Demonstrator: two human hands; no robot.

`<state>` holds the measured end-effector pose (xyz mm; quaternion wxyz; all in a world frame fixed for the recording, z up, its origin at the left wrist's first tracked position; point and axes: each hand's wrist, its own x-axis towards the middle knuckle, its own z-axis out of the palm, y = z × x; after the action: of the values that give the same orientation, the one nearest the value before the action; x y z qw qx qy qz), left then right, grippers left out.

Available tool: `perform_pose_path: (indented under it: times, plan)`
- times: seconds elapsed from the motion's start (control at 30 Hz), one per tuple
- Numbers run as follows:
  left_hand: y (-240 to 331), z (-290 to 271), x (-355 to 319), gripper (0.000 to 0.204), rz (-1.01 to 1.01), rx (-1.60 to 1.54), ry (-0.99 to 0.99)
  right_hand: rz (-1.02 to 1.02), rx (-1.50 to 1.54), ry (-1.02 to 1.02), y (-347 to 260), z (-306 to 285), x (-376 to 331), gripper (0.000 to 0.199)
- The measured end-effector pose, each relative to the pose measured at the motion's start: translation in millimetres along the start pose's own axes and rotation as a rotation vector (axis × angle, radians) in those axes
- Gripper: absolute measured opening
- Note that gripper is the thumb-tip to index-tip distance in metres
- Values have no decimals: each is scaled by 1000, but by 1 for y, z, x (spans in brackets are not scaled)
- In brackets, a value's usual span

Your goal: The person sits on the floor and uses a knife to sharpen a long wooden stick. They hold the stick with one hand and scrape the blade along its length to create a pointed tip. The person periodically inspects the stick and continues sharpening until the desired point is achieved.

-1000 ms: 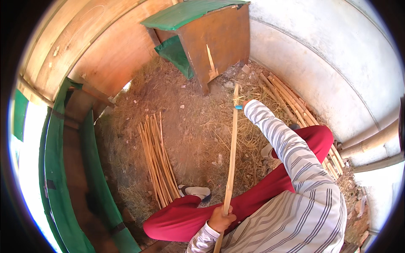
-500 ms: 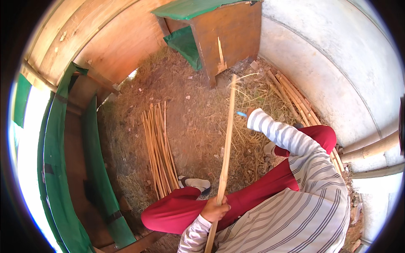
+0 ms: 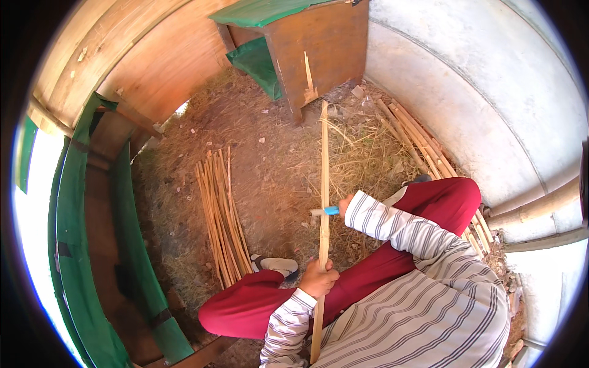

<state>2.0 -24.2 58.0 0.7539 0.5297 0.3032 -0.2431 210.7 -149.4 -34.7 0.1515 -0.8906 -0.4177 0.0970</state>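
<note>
My left hand [image 3: 318,279] is wrapped round a long pale strip of split bamboo [image 3: 325,165], low down near my lap. The strip stands away from me, its lower end close to my body and its far end over the ground below the cabinet. In my right hand [image 3: 345,204] is a knife with a blue handle [image 3: 332,210]. Its short blade lies across the strip at about mid-length, above the left hand. A thin shaving hangs loose near the strip's far end. Most of my right fingers are hidden by the sleeve and the handle.
A bundle of bamboo strips [image 3: 221,221] lies on the dirt to the left. More poles [image 3: 423,141] rest along the pale wall at right. Dry shavings [image 3: 368,153] cover the ground ahead. A wooden cabinet [image 3: 319,61] stands far off, a green-covered shelf [image 3: 86,245] at left.
My right hand has drawn the knife down along the strip toward me, from near the far end to mid-length. The strip now stands more upright in view, with my left hand still round it.
</note>
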Motion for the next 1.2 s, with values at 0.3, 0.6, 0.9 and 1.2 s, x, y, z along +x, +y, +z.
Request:
perform_pose_path:
  times: [0.3,0.6,0.9,1.2]
  plan:
    - [-9,13,-35,29,-109,72,-67,604,-162,-265,94,-9,99,28]
    - [-40,7,-88,24,-196,-1,-184,762,-148,-166,226,-51,164,30]
    - [-20,-7,-32,28,-86,-296,-312,355,-192,-308,133,-83,94,25]
    - [3,-15,-4,33,-55,-422,-261,47,51,-216,-20,-36,-25,14]
